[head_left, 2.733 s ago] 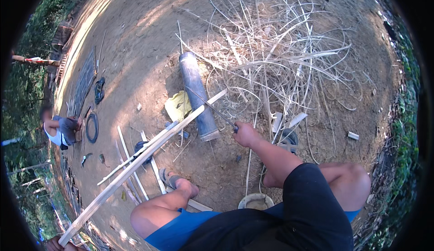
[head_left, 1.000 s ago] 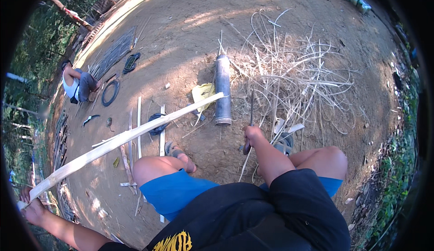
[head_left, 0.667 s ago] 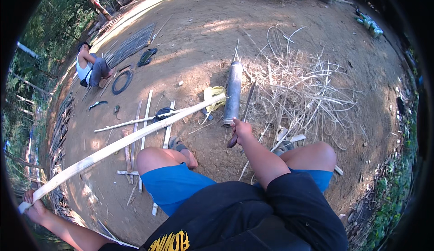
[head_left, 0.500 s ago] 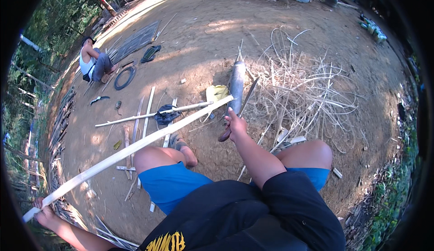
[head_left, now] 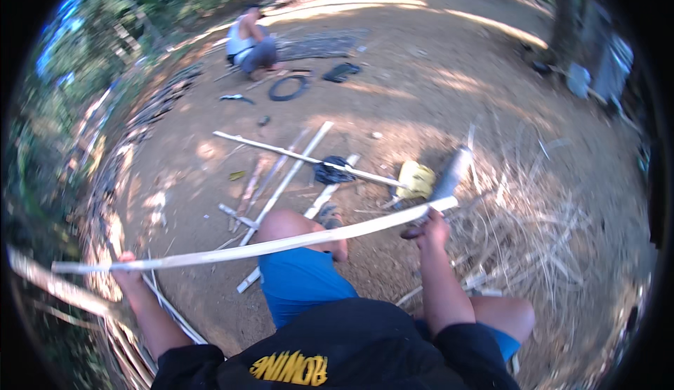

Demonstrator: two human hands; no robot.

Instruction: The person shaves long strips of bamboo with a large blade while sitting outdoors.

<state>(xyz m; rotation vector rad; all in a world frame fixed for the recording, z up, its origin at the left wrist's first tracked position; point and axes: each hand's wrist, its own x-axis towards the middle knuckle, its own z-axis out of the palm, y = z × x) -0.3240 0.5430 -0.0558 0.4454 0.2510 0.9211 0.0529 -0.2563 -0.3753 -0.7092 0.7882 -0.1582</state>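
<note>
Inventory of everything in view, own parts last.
Long strip: 1, pale, in left hand, end near right hand
Knife: 1, dark, in right hand
Cylinder: 1, grey, beyond right hand
Fibre pile: 1, pale, right
Ground strips: several, mostly pale, centre-left
Bag: 1, black, among ground strips
Crumpled piece: 1, yellow, beside cylinder
Coil: 1, black, beyond ground strips
Slatted mat: 1, grey, beyond coil
Blurred item: 1, black, beside coil
Co-worker: 1, white top, upper left
Container: 1, pale, upper right
Foliage: uncounted, green, left edge
Shorts: 1, blue, lower centre
Left hand: 1, bare, left
Right hand: 1, bare, right
</note>
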